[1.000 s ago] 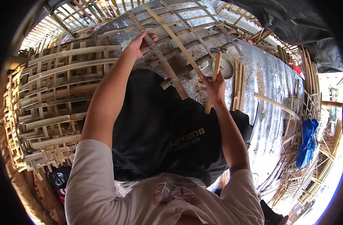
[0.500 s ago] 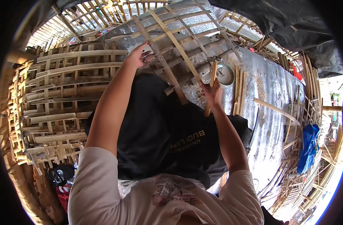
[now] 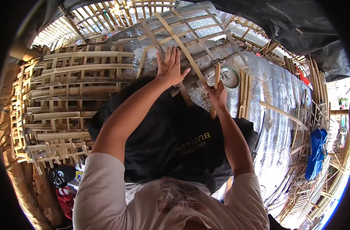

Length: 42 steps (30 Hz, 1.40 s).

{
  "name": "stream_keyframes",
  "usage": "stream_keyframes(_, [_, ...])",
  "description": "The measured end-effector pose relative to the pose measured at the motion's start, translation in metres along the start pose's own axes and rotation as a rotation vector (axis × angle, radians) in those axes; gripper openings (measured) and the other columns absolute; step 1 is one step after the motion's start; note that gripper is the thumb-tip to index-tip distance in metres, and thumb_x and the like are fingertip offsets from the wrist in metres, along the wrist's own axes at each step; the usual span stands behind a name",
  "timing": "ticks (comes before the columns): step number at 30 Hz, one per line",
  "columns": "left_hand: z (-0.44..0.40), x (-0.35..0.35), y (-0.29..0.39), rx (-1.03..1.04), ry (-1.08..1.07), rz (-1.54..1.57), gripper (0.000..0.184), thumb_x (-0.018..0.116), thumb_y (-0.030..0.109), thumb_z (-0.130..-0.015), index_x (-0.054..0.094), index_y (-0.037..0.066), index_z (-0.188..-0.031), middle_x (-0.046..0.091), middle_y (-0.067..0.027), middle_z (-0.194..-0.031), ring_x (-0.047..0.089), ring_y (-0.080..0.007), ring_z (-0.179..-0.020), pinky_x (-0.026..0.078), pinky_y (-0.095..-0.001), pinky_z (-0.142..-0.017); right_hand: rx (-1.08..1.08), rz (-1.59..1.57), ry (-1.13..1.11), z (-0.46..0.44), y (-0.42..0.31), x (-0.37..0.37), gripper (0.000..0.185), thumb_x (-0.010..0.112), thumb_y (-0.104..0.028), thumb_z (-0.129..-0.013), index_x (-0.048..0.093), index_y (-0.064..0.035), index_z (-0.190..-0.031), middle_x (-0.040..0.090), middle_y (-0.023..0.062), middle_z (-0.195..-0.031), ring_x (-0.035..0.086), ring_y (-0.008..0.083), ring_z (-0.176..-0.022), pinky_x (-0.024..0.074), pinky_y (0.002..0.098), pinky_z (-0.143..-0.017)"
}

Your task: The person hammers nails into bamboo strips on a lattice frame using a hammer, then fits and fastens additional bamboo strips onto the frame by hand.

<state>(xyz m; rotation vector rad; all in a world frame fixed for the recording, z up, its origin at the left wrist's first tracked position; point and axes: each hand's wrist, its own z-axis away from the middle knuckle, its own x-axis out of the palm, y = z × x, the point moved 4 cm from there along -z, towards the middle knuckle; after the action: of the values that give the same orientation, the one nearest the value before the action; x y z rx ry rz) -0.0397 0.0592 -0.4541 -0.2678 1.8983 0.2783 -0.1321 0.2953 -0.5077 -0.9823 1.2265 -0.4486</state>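
Note:
A lattice of crossed bamboo strips (image 3: 177,39) lies before me on a foil-faced sheet. My left hand (image 3: 169,70) is over its near left part, palm down with fingers spread, covering some of the wood beneath. Just left of that hand, a thin bamboo strip (image 3: 142,62) slants across the frame's corner. My right hand (image 3: 218,96) is wrapped around the wooden handle of a hammer (image 3: 218,73), held upright with its metal head at the top. The near end of a long bamboo strip reaches this hand; whether the fingers touch it, I cannot tell.
Beside the hammer stands a round tin (image 3: 230,78). Woven bamboo panels (image 3: 73,93) fill the left side. Loose bamboo strips (image 3: 244,94) lie on the foil sheet (image 3: 276,88) to the right. A blue plastic bag (image 3: 316,153) sits farther right, and black cloth (image 3: 155,126) covers my lap.
My left hand has moved right from the lattice's left edge, its fingers now spread over the strips. A slanting thin strip now shows where it was. The right hand stays on the hammer.

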Motion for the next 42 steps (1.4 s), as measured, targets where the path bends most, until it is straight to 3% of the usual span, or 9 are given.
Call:
stream_keyframes(4, [-0.003, 0.004, 0.001, -0.1, -0.097, -0.018, 0.082, 0.055, 0.058, -0.094, 0.045, -0.01, -0.139, 0.04, -0.0214, -0.142, 0.026, -0.0377, -0.145, 0.018, -0.0739, -0.114, 0.031, 0.003, -0.027, 0.002, -0.008, -0.002, 0.055, 0.085, -0.041, -0.08, 0.053, 0.0005, -0.099, 0.068, 0.0153, -0.075, 0.07, 0.0313, -0.066, 0.053, 0.043, -0.061])
stream_keyframes(5, [-0.002, 0.0, 0.005, -0.06, 0.064, -0.068, 0.072, 0.06, 0.054, -0.092, 0.054, -0.009, -0.127, 0.046, -0.0193, -0.129, 0.037, -0.0357, -0.134, 0.027, -0.0691, -0.11, -0.032, 0.059, 0.006, -0.001, 0.0, 0.001, 0.053, 0.084, -0.04, -0.081, 0.054, 0.0004, -0.099, 0.069, 0.0163, -0.076, 0.071, 0.0334, -0.068, 0.0535, 0.0441, -0.065])
stream_keyframes(9, [0.0, -0.009, 0.023, 0.066, 0.143, -0.02, 0.053, 0.063, 0.045, -0.091, 0.061, -0.002, -0.115, 0.05, -0.0147, -0.12, 0.046, -0.0316, -0.114, 0.04, -0.0566, -0.095, -0.038, 0.057, -0.005, -0.002, -0.001, 0.0, 0.049, 0.084, -0.036, -0.081, 0.054, -0.0005, -0.098, 0.071, 0.0165, -0.075, 0.072, 0.0329, -0.071, 0.0535, 0.0431, -0.065])
stream_keyframes(12, [0.002, 0.001, 0.024, 0.02, 0.075, 0.018, 0.048, 0.062, 0.046, -0.091, 0.062, 0.002, -0.112, 0.051, -0.0142, -0.118, 0.042, -0.0301, -0.122, 0.038, -0.0591, -0.098, 0.003, 0.109, -0.007, 0.0, -0.007, -0.002, 0.048, 0.084, -0.036, -0.081, 0.054, -0.0011, -0.096, 0.071, 0.0164, -0.075, 0.072, 0.03, -0.066, 0.0534, 0.0412, -0.061])
stream_keyframes(17, [0.0, 0.011, 0.017, -0.021, 0.055, -0.031, 0.048, 0.052, 0.046, -0.098, 0.062, 0.001, -0.111, 0.061, -0.0167, -0.107, 0.064, -0.033, -0.098, 0.041, -0.0576, -0.087, 0.011, 0.062, -0.008, 0.004, -0.011, -0.003, 0.049, 0.084, -0.036, -0.081, 0.056, 0.0004, -0.098, 0.066, 0.0138, -0.07, 0.069, 0.0244, -0.056, 0.0518, 0.0379, -0.053])
stream_keyframes(26, [-0.008, 0.014, 0.013, -0.023, -0.235, 0.055, 0.06, 0.042, 0.053, -0.102, 0.068, -0.001, -0.106, 0.073, -0.0148, -0.077, 0.072, -0.0309, -0.09, 0.025, -0.0698, -0.105, 0.023, 0.135, -0.016, 0.001, -0.007, -0.003, 0.051, 0.084, -0.039, -0.082, 0.056, 0.0005, -0.099, 0.067, 0.0165, -0.073, 0.07, 0.0296, -0.066, 0.0518, 0.0418, -0.059])
stream_keyframes(35, [-0.008, 0.02, 0.016, 0.054, -0.142, 0.027, 0.067, 0.04, 0.052, -0.104, 0.06, -0.008, -0.125, 0.071, -0.0193, -0.076, 0.073, -0.0343, -0.084, -0.001, -0.0756, -0.114, 0.01, 0.154, -0.023, 0.003, -0.013, -0.003, 0.049, 0.083, -0.037, -0.084, 0.054, 0.0003, -0.097, 0.068, 0.016, -0.071, 0.07, 0.0271, -0.062, 0.0516, 0.0395, -0.055])
stream_keyframes(38, [-0.009, 0.017, 0.016, 0.01, -0.226, 0.042, 0.064, 0.04, 0.049, -0.104, 0.062, -0.008, -0.121, 0.072, -0.018, -0.092, 0.073, -0.0303, -0.092, 0.003, -0.0694, -0.119, 0.009, 0.131, -0.021, 0.003, -0.01, -0.003, 0.048, 0.083, -0.035, -0.084, 0.054, 0.0002, -0.097, 0.067, 0.0155, -0.07, 0.069, 0.0263, -0.061, 0.0515, 0.0391, -0.054])
stream_keyframes(42, [-0.014, 0.027, 0.011, 0.033, -0.183, 0.137, 0.053, 0.039, 0.04, -0.105, 0.065, -0.006, -0.113, 0.072, -0.0193, -0.083, 0.073, -0.0326, -0.081, 0.015, -0.0587, -0.122, 0.027, 0.094, -0.021, 0.005, -0.014, -0.002, 0.047, 0.083, -0.034, -0.084, 0.053, 0.0006, -0.096, 0.065, 0.015, -0.069, 0.069, 0.0257, -0.058, 0.0512, 0.0393, -0.053])
